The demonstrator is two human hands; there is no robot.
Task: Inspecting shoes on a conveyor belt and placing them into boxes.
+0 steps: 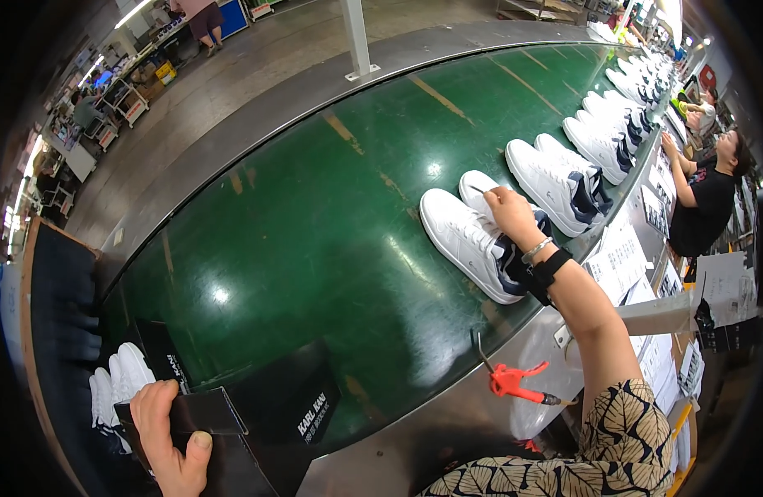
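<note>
At the lower left, my left hand (170, 439) grips the upper edge of a black shoe box (270, 406), with the fingers over one side and the thumb on the other. My right hand (514, 217) reaches over a pair of white sneakers on the green belt. Its fingers are pinched together by the farther sneaker (476, 184) of that pair, near the laces; what they hold, if anything, is too small to make out. The nearer sneaker (468, 240), with its dark blue lining, lies just below that hand.
More white sneakers (555, 186) line the right side of the green conveyor belt (315, 240). A red air gun (514, 379) hangs at the near metal edge. White shoes (126, 373) sit beside the box. Papers (620, 261) and a co-worker (705, 190) are at right.
</note>
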